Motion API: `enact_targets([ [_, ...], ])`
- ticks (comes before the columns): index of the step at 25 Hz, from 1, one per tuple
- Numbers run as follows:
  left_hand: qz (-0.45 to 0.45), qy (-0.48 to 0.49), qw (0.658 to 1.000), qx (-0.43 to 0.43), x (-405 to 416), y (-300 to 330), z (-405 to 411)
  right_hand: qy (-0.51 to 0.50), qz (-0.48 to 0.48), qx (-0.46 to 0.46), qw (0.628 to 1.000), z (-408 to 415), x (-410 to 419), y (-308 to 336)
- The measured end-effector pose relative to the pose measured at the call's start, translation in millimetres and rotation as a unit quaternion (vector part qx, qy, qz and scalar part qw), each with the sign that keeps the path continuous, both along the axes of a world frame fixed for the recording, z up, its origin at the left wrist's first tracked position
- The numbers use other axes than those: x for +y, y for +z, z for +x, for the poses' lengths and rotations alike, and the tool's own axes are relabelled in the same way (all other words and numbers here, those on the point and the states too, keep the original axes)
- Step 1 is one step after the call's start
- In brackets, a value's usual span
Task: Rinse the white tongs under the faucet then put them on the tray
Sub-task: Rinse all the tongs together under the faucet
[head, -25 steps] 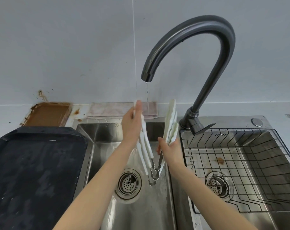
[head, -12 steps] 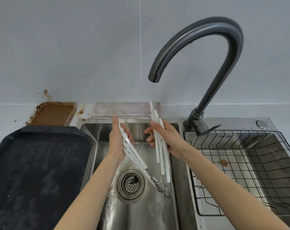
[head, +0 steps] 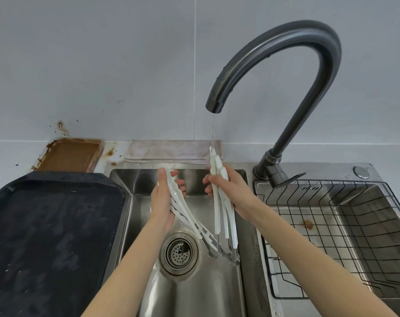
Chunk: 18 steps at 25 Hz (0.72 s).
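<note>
Several white tongs (head: 220, 213) are spread open over the left sink basin (head: 194, 282), hinge ends down near the drain. My left hand (head: 163, 200) holds the left arms (head: 185, 213) against its palm. My right hand (head: 228, 191) grips the right arms, whose tips (head: 214, 159) reach up into a thin stream of water from the dark grey faucet (head: 286, 72). The black tray (head: 48, 236) lies on the counter left of the sink.
The right basin holds a black wire rack (head: 345, 236). A folded cloth (head: 171, 152) lies behind the sink, beside a rusty brown tray (head: 68, 154). The faucet lever (head: 288, 178) points right. A grey wall rises behind.
Since a second ago my hands lowered and spread the tongs wider. My right hand shifted its arms under the stream. In the last half second little changed.
</note>
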<state>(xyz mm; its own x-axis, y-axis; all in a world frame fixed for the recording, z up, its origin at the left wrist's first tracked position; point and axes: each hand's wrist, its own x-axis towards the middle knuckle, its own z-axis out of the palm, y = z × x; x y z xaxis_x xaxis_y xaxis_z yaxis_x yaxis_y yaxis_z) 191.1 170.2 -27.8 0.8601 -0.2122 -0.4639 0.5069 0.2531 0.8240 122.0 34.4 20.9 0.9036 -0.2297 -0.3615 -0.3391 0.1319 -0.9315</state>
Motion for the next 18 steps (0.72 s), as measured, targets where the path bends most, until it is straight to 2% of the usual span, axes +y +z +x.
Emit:
enact_targets([
  [2, -0.003, -0.005, 1.000, -0.003, -1, 2, -3, -0.005, 0.010, -0.016, 1.000, -2, -1, -3],
  [7, 0.023, -0.030, 0.999, -0.026, 1, 3, -6, 0.035, -0.043, -0.048, 0.997, -2, -1, 2],
  [10, 0.026, -0.041, 0.998, -0.032, 4, 0, -10, 0.018, -0.035, -0.064, 0.997, -8, 1, -3],
  [13, 0.024, -0.044, 0.998, -0.033, 6, -2, -12, -0.001, -0.021, -0.067, 0.998, -13, 5, -8],
  [18, -0.014, -0.017, 1.000, -0.002, 10, -1, -11, 0.024, -0.060, -0.049, 0.997, -7, 7, 3],
])
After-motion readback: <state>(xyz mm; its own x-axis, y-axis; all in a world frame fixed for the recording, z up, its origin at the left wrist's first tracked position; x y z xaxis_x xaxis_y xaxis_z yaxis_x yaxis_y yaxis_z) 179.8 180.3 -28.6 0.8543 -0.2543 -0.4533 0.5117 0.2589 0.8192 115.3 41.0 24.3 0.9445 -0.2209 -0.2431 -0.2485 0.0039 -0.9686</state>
